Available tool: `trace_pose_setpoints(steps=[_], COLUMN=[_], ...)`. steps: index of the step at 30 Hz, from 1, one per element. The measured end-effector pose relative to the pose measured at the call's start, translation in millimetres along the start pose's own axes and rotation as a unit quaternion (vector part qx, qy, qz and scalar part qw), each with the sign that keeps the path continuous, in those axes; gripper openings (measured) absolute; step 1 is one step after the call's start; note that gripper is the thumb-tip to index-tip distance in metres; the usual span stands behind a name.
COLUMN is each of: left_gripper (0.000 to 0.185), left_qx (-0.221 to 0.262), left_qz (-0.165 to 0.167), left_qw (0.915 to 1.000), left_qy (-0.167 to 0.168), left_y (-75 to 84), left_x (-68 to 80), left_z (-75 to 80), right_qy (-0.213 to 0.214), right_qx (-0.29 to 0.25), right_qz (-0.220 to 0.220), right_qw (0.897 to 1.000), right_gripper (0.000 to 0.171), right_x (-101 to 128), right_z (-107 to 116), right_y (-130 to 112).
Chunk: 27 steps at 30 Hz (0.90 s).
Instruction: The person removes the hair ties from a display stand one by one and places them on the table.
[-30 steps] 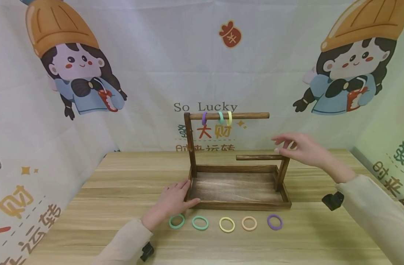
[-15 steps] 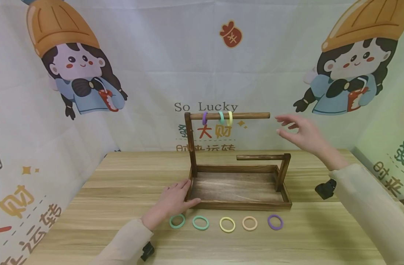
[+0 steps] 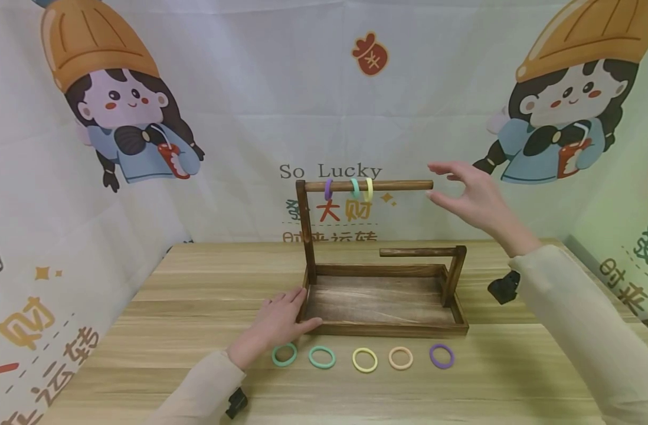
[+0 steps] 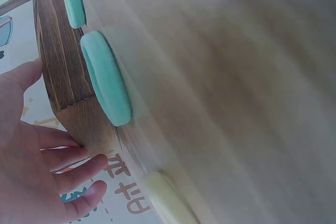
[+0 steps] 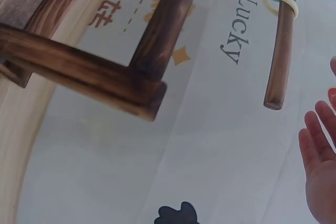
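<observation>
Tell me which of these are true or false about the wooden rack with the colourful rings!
1. Three hair rings hang on the top wooden bar. True.
2. Five rings lie in a row on the light wooden table in front of the dark wooden tray. True.
3. The right hand is holding a purple ring. False: it holds nothing, its fingers spread beside the free end of the top bar.
4. The left hand rests against the tray's left front corner. True.
5. The round purple ring on the table sits at the left end of the row. False: it is at the right end; a green ring is at the left end.
</observation>
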State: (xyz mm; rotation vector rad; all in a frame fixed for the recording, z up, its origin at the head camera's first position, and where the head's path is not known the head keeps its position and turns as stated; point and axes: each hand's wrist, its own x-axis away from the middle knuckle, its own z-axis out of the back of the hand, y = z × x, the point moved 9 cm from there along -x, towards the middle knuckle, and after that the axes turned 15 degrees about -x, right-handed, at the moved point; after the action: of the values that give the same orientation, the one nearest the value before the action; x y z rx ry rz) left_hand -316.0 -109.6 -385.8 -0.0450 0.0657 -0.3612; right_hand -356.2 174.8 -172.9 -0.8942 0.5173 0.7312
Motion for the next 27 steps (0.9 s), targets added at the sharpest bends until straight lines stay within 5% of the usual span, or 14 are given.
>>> trace_pose_setpoints(steps=[14, 27], left_gripper=[0.078, 0.078], left_qx=[0.005, 0.002], left_qz=[0.000, 0.001], left_qw=[1.0000, 1.0000], left_qy=[0.002, 0.006], left_y=[0.0, -0.2], left_x=[0.8, -0.4], left_z=[0.4, -0.3], right_qy=[-0.076, -0.109], right_qx=[0.009, 0.018], right_qz=[-0.052, -0.016], right_qw=[0.996, 0.994], right_gripper=[0.054, 0.057], right_x=[-23, -38], right_z=[-32, -58], right_y=[-1, -11])
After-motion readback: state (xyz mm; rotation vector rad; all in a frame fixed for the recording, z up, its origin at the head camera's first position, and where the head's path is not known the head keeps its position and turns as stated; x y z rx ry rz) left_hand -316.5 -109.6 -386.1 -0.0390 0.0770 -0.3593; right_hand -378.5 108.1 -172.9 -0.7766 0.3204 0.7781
